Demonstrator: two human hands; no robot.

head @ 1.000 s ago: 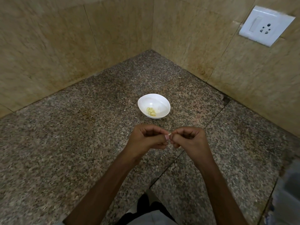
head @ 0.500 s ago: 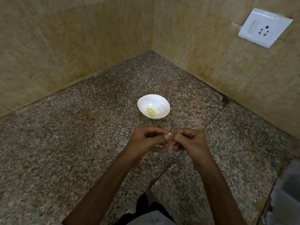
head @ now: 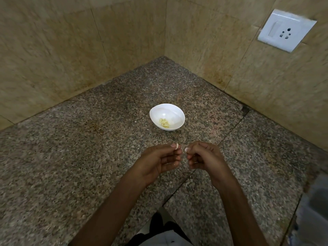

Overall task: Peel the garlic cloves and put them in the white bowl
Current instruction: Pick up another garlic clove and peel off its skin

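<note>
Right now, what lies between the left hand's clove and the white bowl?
Head view: only bare granite counter separates the clove, pinched by the left hand, from the white bowl.

**What I Cannot Make Out**

My left hand [head: 158, 162] pinches a pale bit [head: 176, 146] at its fingertips, too small to tell clove from skin. My right hand [head: 205, 157] curls its fingers inward, hiding whether it holds anything. The yellowish pieces [head: 164, 123] in the white bowl [head: 177, 113] are too small to count. Both my forearms run off the bottom edge. A grey-blue shape [head: 316, 201] at the lower right is blurred and cut by the edge.
</note>
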